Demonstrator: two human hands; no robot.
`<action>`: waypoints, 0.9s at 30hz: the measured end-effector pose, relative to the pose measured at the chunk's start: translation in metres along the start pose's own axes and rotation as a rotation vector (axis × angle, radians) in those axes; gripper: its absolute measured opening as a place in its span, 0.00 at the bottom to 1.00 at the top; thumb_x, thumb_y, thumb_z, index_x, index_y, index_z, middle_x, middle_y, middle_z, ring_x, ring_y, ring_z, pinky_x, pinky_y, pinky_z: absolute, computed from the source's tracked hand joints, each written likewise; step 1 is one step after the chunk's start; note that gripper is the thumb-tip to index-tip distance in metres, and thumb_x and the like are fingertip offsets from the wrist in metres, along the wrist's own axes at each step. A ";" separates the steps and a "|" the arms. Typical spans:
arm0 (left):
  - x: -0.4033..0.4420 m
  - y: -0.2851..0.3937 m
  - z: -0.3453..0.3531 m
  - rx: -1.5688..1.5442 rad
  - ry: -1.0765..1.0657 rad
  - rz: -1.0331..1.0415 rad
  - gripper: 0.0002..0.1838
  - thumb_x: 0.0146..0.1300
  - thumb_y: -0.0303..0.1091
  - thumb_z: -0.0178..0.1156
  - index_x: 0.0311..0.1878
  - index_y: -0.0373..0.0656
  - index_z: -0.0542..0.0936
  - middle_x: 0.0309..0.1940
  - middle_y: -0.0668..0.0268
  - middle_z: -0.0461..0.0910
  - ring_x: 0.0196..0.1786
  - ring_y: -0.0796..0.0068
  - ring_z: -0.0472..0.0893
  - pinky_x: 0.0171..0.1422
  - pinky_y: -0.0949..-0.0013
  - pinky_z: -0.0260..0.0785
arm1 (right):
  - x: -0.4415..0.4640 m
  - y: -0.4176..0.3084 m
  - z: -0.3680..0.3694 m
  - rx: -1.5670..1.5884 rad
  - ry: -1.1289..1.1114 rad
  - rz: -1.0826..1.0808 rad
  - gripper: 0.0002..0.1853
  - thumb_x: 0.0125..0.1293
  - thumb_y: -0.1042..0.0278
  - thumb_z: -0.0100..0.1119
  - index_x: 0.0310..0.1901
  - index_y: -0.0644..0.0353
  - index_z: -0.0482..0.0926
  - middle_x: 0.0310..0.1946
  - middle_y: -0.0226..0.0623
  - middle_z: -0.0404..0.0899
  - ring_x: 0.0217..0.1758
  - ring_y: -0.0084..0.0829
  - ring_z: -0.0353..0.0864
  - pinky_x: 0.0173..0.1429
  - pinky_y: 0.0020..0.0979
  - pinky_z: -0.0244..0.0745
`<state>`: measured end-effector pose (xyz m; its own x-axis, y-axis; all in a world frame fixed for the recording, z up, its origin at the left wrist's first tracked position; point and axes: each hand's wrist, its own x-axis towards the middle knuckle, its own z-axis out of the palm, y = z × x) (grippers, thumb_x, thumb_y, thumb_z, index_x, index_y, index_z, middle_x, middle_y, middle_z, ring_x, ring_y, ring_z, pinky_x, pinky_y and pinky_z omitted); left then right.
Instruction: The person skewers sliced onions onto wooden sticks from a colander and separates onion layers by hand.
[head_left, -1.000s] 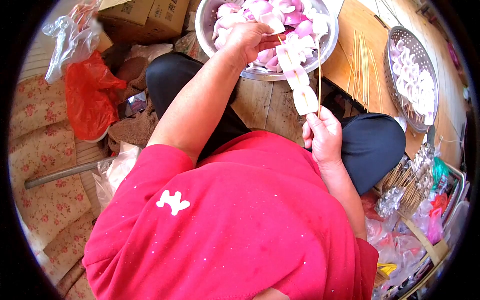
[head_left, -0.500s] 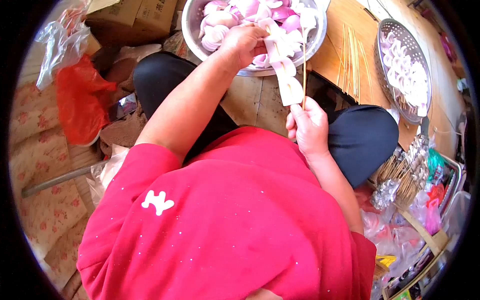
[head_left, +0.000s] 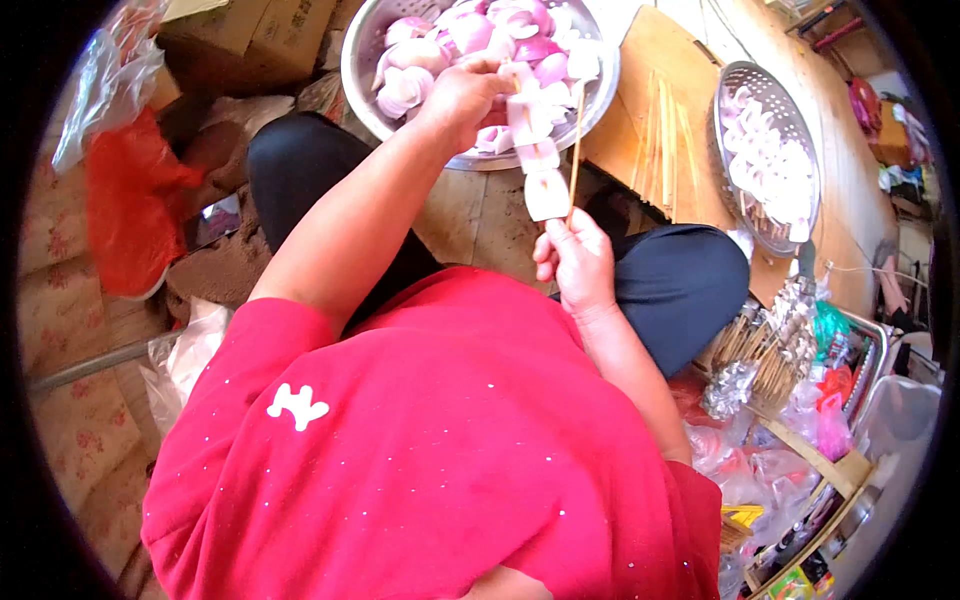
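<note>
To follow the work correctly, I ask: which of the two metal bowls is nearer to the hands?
The left bowl, with purple onion pieces: in view, the left hand overlaps it. The right bowl, beyond the bare sticks, holds paler pieces.

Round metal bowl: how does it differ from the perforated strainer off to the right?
The bowl looks round; the strainer looks a narrow oval. The bowl holds purple-and-white onion pieces; the strainer holds paler pieces. The left hand overlaps the bowl in view; the strainer sits off to the right. Both look metallic.
</note>
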<state>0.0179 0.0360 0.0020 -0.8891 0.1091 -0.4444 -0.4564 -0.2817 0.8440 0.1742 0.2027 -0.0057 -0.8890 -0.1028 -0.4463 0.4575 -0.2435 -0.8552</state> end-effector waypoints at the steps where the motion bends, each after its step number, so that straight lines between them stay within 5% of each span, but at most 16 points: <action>1: 0.003 -0.003 -0.002 0.006 -0.008 0.005 0.15 0.61 0.26 0.54 0.52 0.40 0.72 0.40 0.63 0.79 0.37 0.69 0.81 0.42 0.68 0.77 | -0.001 0.001 0.000 0.008 0.015 0.015 0.08 0.70 0.65 0.49 0.36 0.60 0.73 0.19 0.33 0.74 0.13 0.19 0.68 0.18 0.20 0.64; 6: -0.003 -0.005 0.000 0.039 0.002 0.024 0.21 0.61 0.31 0.57 0.57 0.36 0.71 0.43 0.59 0.78 0.40 0.67 0.81 0.44 0.67 0.76 | -0.007 -0.003 -0.003 0.055 0.066 -0.018 0.09 0.69 0.66 0.48 0.40 0.63 0.73 0.20 0.34 0.75 0.14 0.21 0.69 0.19 0.21 0.64; 13: -0.010 -0.001 0.003 0.008 -0.060 -0.077 0.24 0.66 0.37 0.52 0.62 0.36 0.65 0.49 0.57 0.73 0.43 0.62 0.81 0.43 0.66 0.76 | -0.006 -0.080 -0.057 0.102 0.304 -0.302 0.09 0.68 0.66 0.47 0.32 0.59 0.72 0.19 0.33 0.73 0.12 0.23 0.68 0.15 0.23 0.62; 18: -0.007 -0.005 -0.002 -0.011 -0.039 -0.069 0.21 0.64 0.34 0.53 0.58 0.36 0.67 0.45 0.60 0.75 0.40 0.66 0.82 0.42 0.67 0.76 | 0.002 -0.146 -0.138 0.070 0.474 -0.374 0.12 0.70 0.65 0.46 0.46 0.65 0.73 0.20 0.29 0.71 0.15 0.20 0.66 0.18 0.23 0.61; 27: -0.014 -0.013 -0.006 0.052 -0.043 -0.143 0.14 0.62 0.31 0.55 0.51 0.40 0.71 0.40 0.62 0.78 0.36 0.69 0.81 0.40 0.69 0.74 | 0.035 -0.139 -0.279 0.022 0.854 -0.083 0.12 0.71 0.64 0.46 0.44 0.62 0.77 0.22 0.27 0.72 0.19 0.19 0.65 0.20 0.22 0.59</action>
<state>0.0366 0.0325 -0.0048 -0.8152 0.1860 -0.5484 -0.5783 -0.2109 0.7881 0.0853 0.5019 0.0243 -0.5952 0.6752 -0.4357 0.3837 -0.2376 -0.8923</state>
